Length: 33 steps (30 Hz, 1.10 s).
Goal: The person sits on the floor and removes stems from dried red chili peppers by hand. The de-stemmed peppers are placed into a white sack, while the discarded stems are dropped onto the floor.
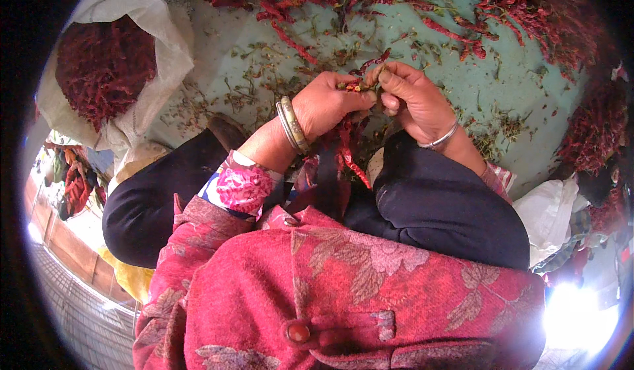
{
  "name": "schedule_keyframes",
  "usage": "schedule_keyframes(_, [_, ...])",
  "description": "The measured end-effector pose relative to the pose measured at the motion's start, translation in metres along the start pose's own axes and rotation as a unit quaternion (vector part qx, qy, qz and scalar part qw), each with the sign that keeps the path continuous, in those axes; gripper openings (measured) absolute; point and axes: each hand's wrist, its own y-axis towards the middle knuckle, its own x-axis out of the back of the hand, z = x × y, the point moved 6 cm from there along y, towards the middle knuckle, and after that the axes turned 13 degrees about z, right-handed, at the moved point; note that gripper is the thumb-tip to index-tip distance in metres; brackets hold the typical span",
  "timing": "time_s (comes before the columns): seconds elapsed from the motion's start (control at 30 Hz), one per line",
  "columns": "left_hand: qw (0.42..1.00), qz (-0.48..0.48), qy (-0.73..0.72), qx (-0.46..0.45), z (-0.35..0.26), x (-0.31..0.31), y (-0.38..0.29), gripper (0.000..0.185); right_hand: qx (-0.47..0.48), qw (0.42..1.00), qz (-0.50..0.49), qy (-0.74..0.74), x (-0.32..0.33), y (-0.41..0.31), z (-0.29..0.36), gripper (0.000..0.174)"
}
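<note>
My left hand (324,103) is closed around a small bunch of dried red chili peppers (350,140). Their bodies hang below the fist, and their stem ends (354,87) stick out above it by the thumb. Close against it on the right, my right hand (415,97) pinches greenish stems (375,75) between thumb and forefinger. A dark red chili (369,64) shows just beyond the two hands. The fingers of my left hand hide part of the bunch. Both hands are over my crossed legs.
An open white woven sack (173,48) full of dried chilies (106,68) stands at left. Heaped chilies (540,18) lie at the far side and right. Loose stems (247,80) litter the pale green ground sheet (208,28). A white plastic bag (547,216) lies by my right knee.
</note>
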Motion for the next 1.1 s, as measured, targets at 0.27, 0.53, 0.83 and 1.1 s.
schedule_keyframes(0.27, [0.974, 0.2, 0.086, 0.069, 0.0, -0.017, -0.004, 0.014, -0.074, 0.984, 0.147, 0.071, -0.016, -0.012, -0.006, 0.013])
schedule_keyframes(0.53, [0.99, 0.127, 0.015, 0.062, 0.0, -0.006, -0.005, 0.018, -0.001, 0.93, 0.021, -0.367, 0.03, -0.005, 0.015, 0.016])
schedule_keyframes(0.83, [0.996, -0.083, 0.02, -0.004, -0.002, 0.012, -0.007, 0.015, 0.146, 0.564, -0.104, -0.806, 0.05, 0.024, 0.026, 0.019])
schedule_keyframes(1.1, [0.859, -0.229, 0.39, -0.239, -0.032, 0.003, -0.017, 0.02, 0.204, 0.634, -0.027, -0.745, -0.008, -0.004, 0.029, 0.014])
